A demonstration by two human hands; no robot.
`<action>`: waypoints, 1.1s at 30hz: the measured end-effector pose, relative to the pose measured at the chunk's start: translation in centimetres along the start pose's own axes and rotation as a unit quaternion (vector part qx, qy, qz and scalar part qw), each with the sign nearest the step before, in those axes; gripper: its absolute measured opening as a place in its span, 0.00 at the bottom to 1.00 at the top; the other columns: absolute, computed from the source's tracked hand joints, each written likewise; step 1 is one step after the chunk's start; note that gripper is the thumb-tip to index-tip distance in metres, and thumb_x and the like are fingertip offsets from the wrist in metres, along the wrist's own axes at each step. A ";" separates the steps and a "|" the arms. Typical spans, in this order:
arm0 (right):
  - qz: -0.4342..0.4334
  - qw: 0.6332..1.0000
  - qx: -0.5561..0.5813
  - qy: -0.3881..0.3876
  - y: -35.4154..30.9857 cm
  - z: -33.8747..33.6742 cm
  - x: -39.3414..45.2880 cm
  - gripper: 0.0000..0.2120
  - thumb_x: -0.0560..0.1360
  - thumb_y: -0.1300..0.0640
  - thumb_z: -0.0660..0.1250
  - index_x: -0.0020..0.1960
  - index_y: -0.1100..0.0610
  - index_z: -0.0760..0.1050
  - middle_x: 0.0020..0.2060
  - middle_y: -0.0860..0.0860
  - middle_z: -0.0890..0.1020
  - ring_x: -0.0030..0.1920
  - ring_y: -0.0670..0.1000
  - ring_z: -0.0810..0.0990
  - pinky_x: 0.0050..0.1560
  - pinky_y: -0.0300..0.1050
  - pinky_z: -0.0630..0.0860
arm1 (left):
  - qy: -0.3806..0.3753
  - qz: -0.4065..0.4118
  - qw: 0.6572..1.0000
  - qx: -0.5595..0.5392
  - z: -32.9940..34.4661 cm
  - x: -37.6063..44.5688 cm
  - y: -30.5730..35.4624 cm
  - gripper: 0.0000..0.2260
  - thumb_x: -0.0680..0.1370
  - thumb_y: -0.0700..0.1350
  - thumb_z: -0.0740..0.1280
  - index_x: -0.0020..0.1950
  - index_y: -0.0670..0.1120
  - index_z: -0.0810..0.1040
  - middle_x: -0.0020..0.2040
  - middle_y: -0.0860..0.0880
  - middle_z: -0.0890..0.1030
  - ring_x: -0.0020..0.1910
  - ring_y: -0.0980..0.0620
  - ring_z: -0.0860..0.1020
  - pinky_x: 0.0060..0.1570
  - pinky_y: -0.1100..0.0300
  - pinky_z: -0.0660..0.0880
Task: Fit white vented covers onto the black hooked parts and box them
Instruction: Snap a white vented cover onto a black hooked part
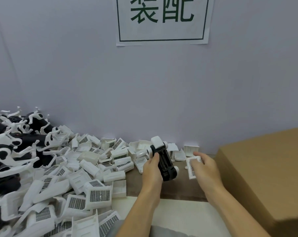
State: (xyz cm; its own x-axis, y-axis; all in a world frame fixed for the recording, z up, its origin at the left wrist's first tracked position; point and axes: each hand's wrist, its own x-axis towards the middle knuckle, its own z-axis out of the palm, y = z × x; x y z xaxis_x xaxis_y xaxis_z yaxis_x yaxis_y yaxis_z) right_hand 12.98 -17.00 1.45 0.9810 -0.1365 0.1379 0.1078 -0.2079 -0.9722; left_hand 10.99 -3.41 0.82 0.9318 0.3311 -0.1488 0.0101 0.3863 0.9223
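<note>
Black hooked plastic part (164, 162) and white vented plastic cover (192, 165) held apart above the brown counter (132, 177).
The left hand (152, 170) grips the black part; the right hand (205, 168) pinches the cover, its fingers hiding part of it. A brown cardboard box (264, 168) is cut off at right.

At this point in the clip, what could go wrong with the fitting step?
The left hand grips the black part by one side only, so it may twist when pressed. The right hand pinches the white cover with its fingers over the vents, so it may go on misaligned. The pile of covers crowds the workspace.
</note>
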 end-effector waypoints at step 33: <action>-0.092 0.990 0.078 -0.080 0.4 1.4 0.2 0.11 0.73 0.50 0.75 0.53 0.49 0.78 0.44 0.50 0.83 0.46 0.47 0.83 0.40 0.37 0.80 | -0.151 0.082 0.984 0.052 -0.2 0.1 -1.2 0.16 0.81 0.62 0.61 0.56 0.56 0.85 0.55 0.45 0.86 0.56 0.45 0.84 0.63 0.38 0.76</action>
State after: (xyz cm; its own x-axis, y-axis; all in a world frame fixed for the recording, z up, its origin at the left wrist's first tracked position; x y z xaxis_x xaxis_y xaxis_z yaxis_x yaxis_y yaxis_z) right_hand 13.40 -15.70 0.84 0.9541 0.0473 0.2956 0.2982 -0.0621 -0.9525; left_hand 11.02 -3.69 -0.39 0.9892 0.1048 0.1023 -0.1260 0.2531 0.9592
